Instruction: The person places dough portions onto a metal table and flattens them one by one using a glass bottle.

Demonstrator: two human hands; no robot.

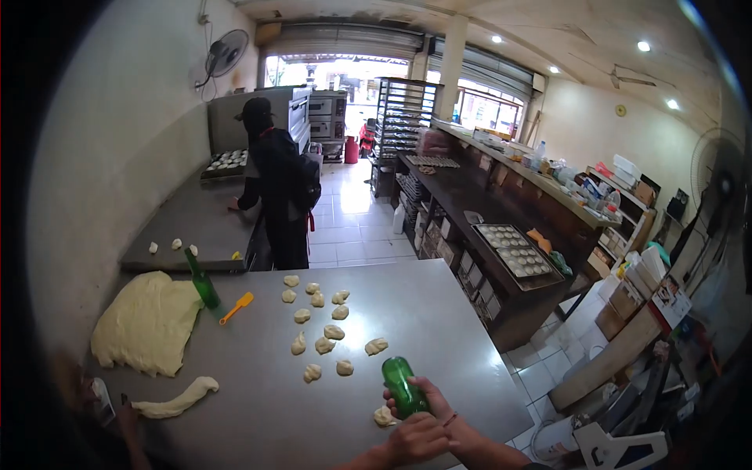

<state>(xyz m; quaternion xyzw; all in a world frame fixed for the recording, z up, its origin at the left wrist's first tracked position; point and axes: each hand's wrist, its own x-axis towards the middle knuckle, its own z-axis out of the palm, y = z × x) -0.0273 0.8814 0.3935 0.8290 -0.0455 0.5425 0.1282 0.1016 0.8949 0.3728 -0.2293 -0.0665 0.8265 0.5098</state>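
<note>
A green glass bottle (401, 382) is tilted over the front of the metal table, its base pointing up and away. My right hand (435, 398) has its fingers wrapped round the bottle's body. Closed at the bottle's near end is my left hand (419, 437), which covers the neck. A lump of dough (384, 416) lies just left of the bottle, partly behind it. Several small dough pieces (334, 332) are spread over the middle of the table, one (376, 345) just beyond the bottle.
A large dough mass (149, 321), another green bottle (203, 282) and a yellow scraper (237, 308) lie on the table (258, 392). At the left, a co-worker's hand (128, 419) touches a dough strip (178, 399). Another person (278, 180) stands beyond. Trays (517, 252) are at right.
</note>
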